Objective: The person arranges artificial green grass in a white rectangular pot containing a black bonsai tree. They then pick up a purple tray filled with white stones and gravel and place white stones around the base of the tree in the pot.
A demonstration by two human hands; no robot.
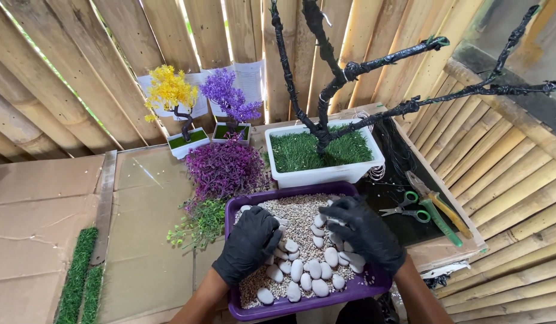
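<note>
White printed paper sheets (245,81) hang on the bamboo wall (68,78) behind two small artificial trees (197,99).

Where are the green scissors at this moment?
In the head view, the green scissors lie on the dark mat on the right, just right of the purple tray, beside the pliers.

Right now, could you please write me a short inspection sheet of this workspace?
Surface: cardboard-covered table, worn and creased.
Job's things: purple tray of gravel and white pebbles; white planter with fake grass and a black-wrapped tree.
Clutter: purple foliage, green sprigs, two small fake trees, grass strips, scissors, pliers.
Hands: left hand and right hand, black-gloved, both in the tray on the pebbles.
Cables: thin wire coils beside the planter.
Surroundings: bamboo walls.
</note>
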